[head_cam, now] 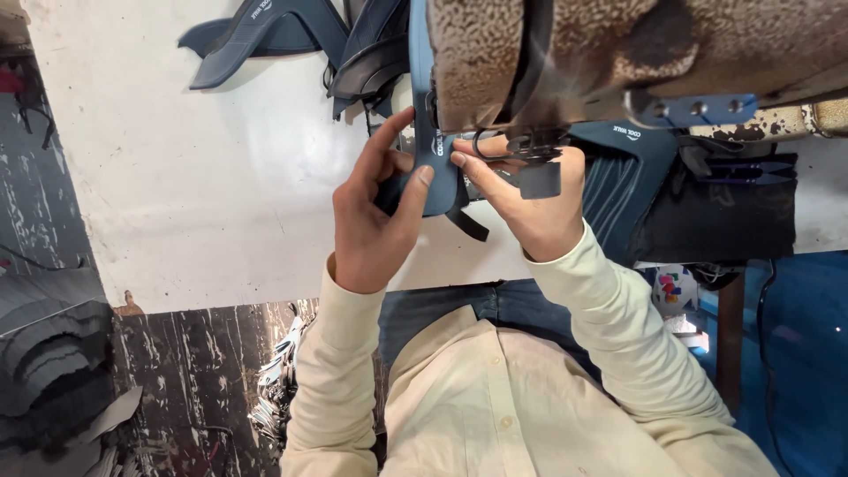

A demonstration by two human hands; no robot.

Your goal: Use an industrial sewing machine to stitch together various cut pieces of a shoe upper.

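My fingers pinch a blue leather-like piece [435, 172] from both sides: my left hand [375, 216] grips its lower edge, thumb pressed flat on the face and index finger stretched up along its side, while my right hand [530, 199] holds the other edge with the thumb tip touching the material, just beside the left thumb. The piece is a narrow, upright strip of slate blue, smooth, with a small pale mark near its middle and a dark strap [468, 225] trailing from its lower end. It stands at the foot of the sewing machine [636, 53], whose worn, speckled brown body covers the strip's top; the needle area is blurred and shadowed, so I cannot tell exactly where the piece meets it, though it seems to sit right under the metal parts by my right fingers. More blue cut pieces [265, 35] lie at the table's far edge. The white table [194, 177] spreads wide to my left; its near edge runs just under my wrists.
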